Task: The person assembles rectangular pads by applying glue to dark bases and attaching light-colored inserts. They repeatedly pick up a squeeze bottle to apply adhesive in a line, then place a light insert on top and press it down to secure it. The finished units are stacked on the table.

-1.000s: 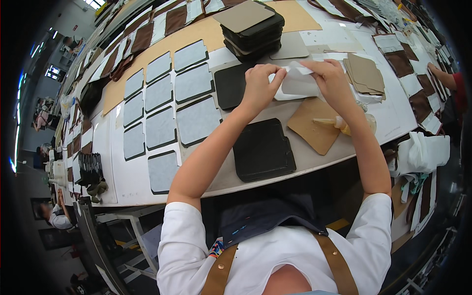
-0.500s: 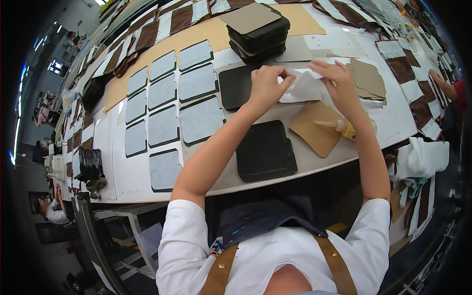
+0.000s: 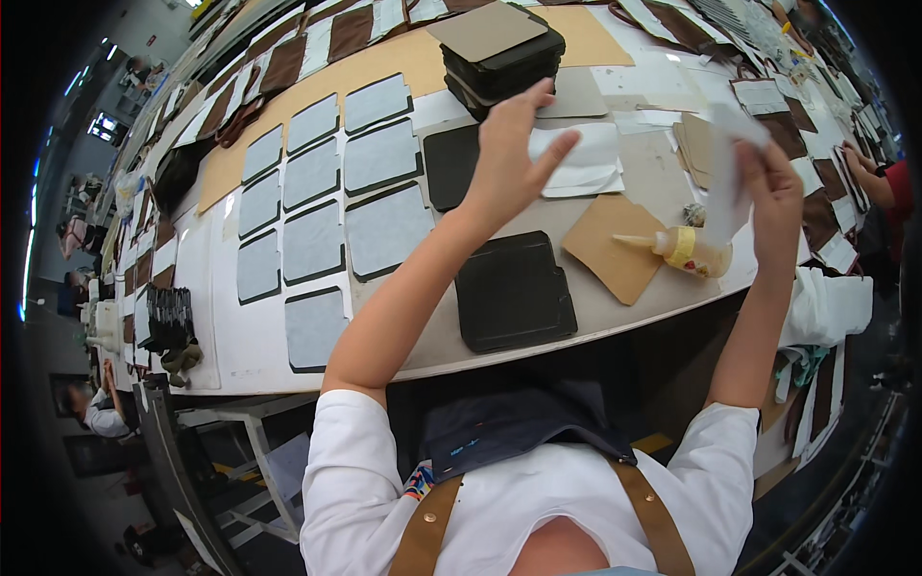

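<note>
My left hand (image 3: pixel 509 154) hovers with its thumb spread from the fingers, holding nothing, between a stack of black panels (image 3: pixel 504 67) and some white sheets (image 3: pixel 581 163). At the table's right side, my right hand (image 3: pixel 773 187) pinches a white sheet (image 3: pixel 727 182), which hangs from the fingers and is blurred by motion. A black panel (image 3: pixel 514 293) lies near the front edge. Beside it are a tan board (image 3: pixel 610 252) and a squeeze bottle (image 3: pixel 696 254) with a yellow collar, its nozzle resting over the board. Another black panel (image 3: pixel 453 168) is partly hidden by my left hand.
Rows of black-edged panels faced with pale grey sheets (image 3: pixel 312 173) cover the left of the table (image 3: pixel 403 370). Tan boards (image 3: pixel 693 149) lie at the right. Brown and white bag pieces (image 3: pixel 351 34) line the back. Another person's hand (image 3: pixel 864 173) shows at the far right.
My right hand has moved right, carrying a white sheet away from the pile. My left hand has let go of the sheets, and its fingers have opened. The squeeze bottle is now uncovered.
</note>
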`<action>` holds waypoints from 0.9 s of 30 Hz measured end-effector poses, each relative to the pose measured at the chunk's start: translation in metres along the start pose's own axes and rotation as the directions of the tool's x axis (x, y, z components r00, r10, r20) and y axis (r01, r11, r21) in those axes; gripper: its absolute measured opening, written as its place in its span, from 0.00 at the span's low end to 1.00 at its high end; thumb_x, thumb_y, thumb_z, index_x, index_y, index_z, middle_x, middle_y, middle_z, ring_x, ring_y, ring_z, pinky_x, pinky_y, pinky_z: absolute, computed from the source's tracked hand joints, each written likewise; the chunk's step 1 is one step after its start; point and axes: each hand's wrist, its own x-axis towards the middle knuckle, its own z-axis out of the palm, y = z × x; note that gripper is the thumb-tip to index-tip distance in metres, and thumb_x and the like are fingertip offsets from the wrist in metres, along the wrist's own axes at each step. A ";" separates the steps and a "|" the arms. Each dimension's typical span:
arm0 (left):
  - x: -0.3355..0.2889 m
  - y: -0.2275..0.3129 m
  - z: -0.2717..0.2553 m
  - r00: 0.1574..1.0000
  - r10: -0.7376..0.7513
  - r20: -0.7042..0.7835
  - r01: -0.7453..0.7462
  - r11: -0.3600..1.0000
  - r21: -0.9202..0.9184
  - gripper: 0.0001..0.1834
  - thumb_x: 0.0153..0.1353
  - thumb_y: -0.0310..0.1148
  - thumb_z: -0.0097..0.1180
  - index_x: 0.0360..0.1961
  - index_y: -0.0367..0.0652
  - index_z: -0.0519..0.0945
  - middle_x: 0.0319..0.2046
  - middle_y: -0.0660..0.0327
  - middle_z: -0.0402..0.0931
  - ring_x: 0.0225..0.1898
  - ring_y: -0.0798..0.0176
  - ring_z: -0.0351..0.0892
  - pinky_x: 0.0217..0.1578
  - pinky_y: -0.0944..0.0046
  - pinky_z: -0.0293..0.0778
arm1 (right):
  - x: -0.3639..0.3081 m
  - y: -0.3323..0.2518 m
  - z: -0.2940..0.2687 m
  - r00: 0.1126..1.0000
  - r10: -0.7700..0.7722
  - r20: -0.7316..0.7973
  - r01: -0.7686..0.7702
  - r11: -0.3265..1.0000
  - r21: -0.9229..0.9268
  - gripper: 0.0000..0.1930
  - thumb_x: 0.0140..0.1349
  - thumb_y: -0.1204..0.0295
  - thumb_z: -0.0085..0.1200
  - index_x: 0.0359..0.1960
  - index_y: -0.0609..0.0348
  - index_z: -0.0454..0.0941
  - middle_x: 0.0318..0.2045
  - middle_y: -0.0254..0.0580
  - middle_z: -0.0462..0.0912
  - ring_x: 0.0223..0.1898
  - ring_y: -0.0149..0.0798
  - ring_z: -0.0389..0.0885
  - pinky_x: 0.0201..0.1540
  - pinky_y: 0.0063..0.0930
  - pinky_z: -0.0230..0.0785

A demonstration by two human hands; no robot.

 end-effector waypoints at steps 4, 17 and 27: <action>-0.005 0.072 -0.042 0.949 0.135 0.286 -0.071 0.972 -0.223 0.23 0.63 0.41 0.68 0.54 0.42 0.80 0.50 0.60 0.81 0.57 0.55 0.74 0.62 0.53 0.60 | -0.023 -0.042 0.056 0.836 -0.144 0.530 0.141 0.989 0.046 0.06 0.67 0.77 0.60 0.41 0.66 0.78 0.29 0.38 0.81 0.30 0.25 0.75 0.37 0.22 0.70; -0.075 0.090 -0.109 0.886 -0.391 0.249 0.452 0.845 -0.284 0.10 0.71 0.34 0.62 0.41 0.37 0.85 0.28 0.68 0.82 0.27 0.77 0.71 0.29 0.72 0.68 | -0.078 -0.008 0.094 0.807 0.108 0.581 -0.455 0.742 0.493 0.09 0.63 0.79 0.65 0.42 0.62 0.80 0.37 0.30 0.83 0.41 0.22 0.79 0.45 0.18 0.72; -0.127 0.068 -0.102 0.693 -0.668 0.271 0.718 0.604 -0.346 0.17 0.77 0.40 0.53 0.51 0.37 0.83 0.21 0.71 0.71 0.23 0.79 0.61 0.24 0.72 0.60 | -0.121 -0.004 0.144 0.908 0.255 0.332 -0.356 0.888 0.292 0.06 0.71 0.73 0.59 0.45 0.62 0.79 0.27 0.23 0.79 0.27 0.14 0.70 0.30 0.12 0.59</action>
